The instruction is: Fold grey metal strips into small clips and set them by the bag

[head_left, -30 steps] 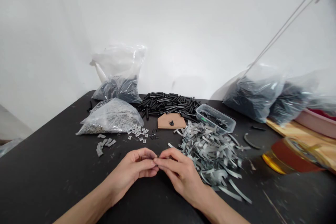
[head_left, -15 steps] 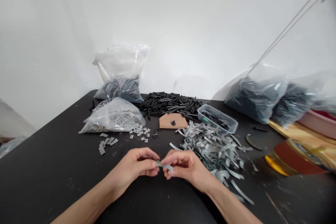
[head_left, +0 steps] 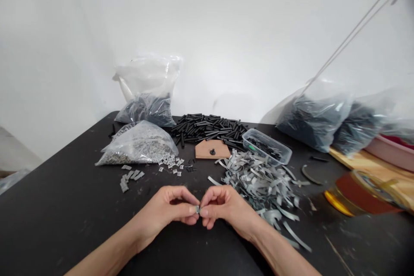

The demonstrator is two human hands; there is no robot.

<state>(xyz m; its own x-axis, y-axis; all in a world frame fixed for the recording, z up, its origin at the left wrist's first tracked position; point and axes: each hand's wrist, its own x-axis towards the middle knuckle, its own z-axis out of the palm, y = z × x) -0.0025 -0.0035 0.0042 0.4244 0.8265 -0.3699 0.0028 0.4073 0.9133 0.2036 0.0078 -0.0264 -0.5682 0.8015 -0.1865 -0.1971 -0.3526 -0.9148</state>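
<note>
Above the near part of the black table, my left hand (head_left: 174, 208) pinches a small grey buckle (head_left: 197, 209) between thumb and forefinger. My right hand (head_left: 223, 207) meets it there, thumb and fingertips pressed together at the buckle's right side. The grey strap seen in the earlier frame is now mostly hidden behind my right fingers. Beside my right hand lies a heap of loose grey straps (head_left: 258, 181). Ahead of my left hand are scattered small pale buckles (head_left: 173, 162) and a few flat grey pieces (head_left: 131, 176).
Black tubes (head_left: 210, 127) are piled at the back, behind a brown block (head_left: 203, 151) with a black knob. A clear plastic box (head_left: 284, 153) holds small black parts. Bags (head_left: 139, 144) stand back left, more (head_left: 315, 116) back right. An amber glass vessel (head_left: 359, 194) stands right.
My right fingers have closed in against my left fingertips. The strap end that stuck out over my right hand is now hidden, and the buckle's face shows at my left thumb.
</note>
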